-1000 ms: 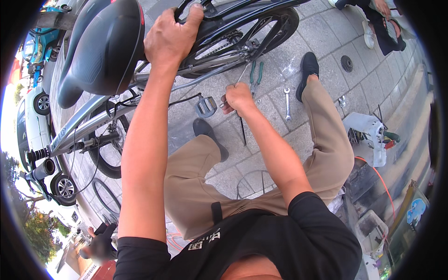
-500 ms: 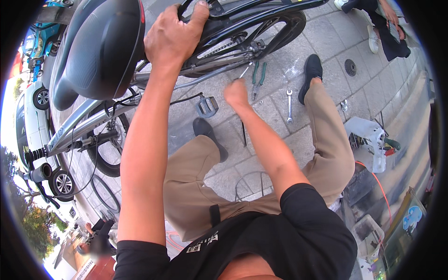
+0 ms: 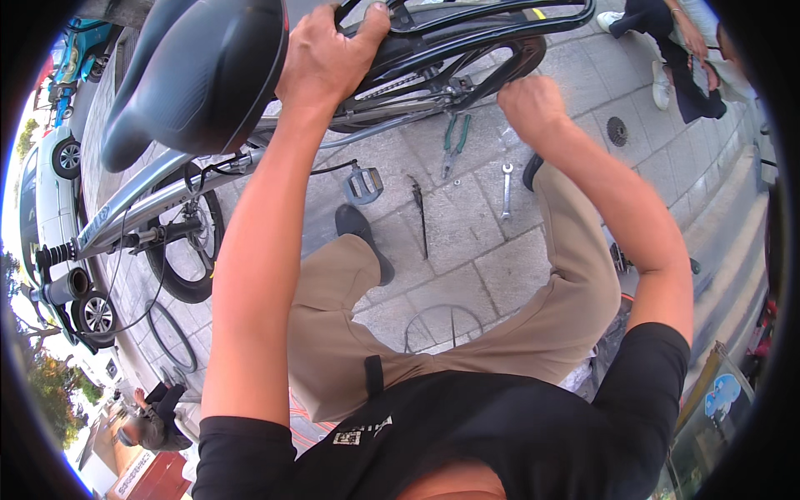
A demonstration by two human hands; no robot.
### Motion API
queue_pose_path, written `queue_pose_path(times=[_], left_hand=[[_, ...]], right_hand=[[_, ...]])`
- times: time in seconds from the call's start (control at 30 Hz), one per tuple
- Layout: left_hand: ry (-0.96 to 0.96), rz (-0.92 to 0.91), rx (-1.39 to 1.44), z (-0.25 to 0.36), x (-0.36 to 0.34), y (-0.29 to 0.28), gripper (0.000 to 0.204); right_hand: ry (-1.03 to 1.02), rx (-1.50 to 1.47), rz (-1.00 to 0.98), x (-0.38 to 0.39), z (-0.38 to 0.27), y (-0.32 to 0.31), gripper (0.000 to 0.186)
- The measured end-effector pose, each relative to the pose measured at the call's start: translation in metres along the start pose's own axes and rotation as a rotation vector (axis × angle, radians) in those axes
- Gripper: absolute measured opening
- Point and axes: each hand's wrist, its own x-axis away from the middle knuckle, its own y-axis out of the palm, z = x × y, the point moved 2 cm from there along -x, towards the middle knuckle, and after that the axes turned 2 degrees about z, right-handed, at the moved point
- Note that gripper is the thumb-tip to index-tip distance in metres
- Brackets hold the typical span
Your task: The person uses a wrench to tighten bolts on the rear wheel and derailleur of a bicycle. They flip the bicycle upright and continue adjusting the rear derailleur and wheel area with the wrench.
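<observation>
My left hand (image 3: 329,58) is wrapped round the black rear rack (image 3: 467,37) of a bicycle, just behind the black saddle (image 3: 204,67). My right hand (image 3: 533,108) is closed beside the rear wheel (image 3: 521,67), to the right of the hub (image 3: 454,92); what its fingers hold, if anything, is hidden. Green-handled pliers (image 3: 454,146) lie on the paving below the hub. A combination wrench (image 3: 507,190) and a small nut (image 3: 457,182) rest nearby. A pedal (image 3: 363,183) hangs on its crank near my left shoe.
A thin dark cable or rod (image 3: 421,217) lies between my feet. Farther right are a sprocket cassette (image 3: 617,131) and a seated person's legs (image 3: 687,71). A loose tyre (image 3: 171,337) lies at left, near a parked white car (image 3: 50,183). A glass case (image 3: 708,425) stands at lower right.
My right hand has moved right and up, from below the hub to beside the rear wheel; the slim metal tool seen at it before no longer shows. My left hand stays on the rack.
</observation>
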Motion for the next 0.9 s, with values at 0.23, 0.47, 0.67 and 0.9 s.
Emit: queue_pose_path(times=[0.23,0.47,0.67,0.9], left_hand=[[0.018,0.013,0.061,-0.001,0.004,0.002,0.089],[-0.063,0.02,0.185,0.01,0.003,-0.003,0.072],[-0.087,-0.002,0.251,0.015,0.0,-0.009,0.071],[-0.048,0.091,0.238,0.011,-0.001,-0.002,0.064]], right_hand=[[0.45,-1.258,-0.258,0.042,-0.035,0.097,0.036],[0.657,-1.791,-0.199,0.049,-0.076,0.063,0.029],[0.714,-1.96,-0.209,0.042,-0.065,0.048,0.025],[0.837,-1.974,-0.199,0.021,-0.077,0.03,0.018]])
